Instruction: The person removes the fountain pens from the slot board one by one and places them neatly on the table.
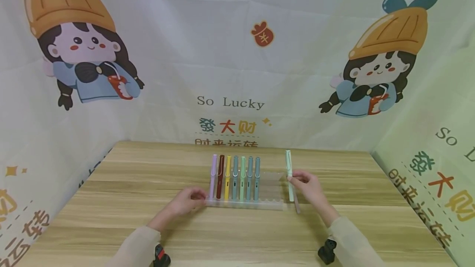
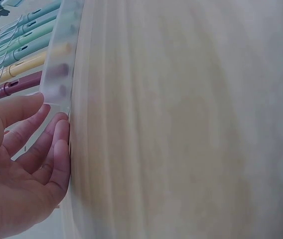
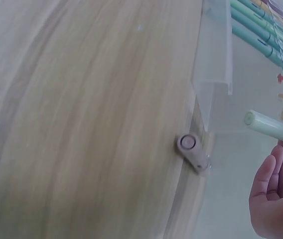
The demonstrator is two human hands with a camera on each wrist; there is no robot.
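Observation:
A clear plastic pen rack (image 1: 272, 205) stands on the table with several capped pens lined up in its left part: lavender (image 1: 213, 176), dark red (image 1: 220, 178), yellow (image 1: 228, 178), light green (image 1: 243, 178) and blue-grey (image 1: 257, 178) ones. At the rack's left end, my left hand (image 1: 189, 199) pinches the corner between thumb and forefinger. Past the right end, my right hand (image 1: 307, 182) holds a pale mint pen (image 1: 289, 164) by its middle, cap end up. Its lower end (image 3: 268, 124) hangs off the table. Below it lies a mauve-grey pen (image 3: 194, 152), partly hidden in the head view.
The wooden table (image 1: 241, 238) reaches back to a printed cloth backdrop (image 1: 178, 52), which also runs along both sides. The rack's right part holds no pens. Dark wrist devices (image 1: 327, 251) sit by both sleeves.

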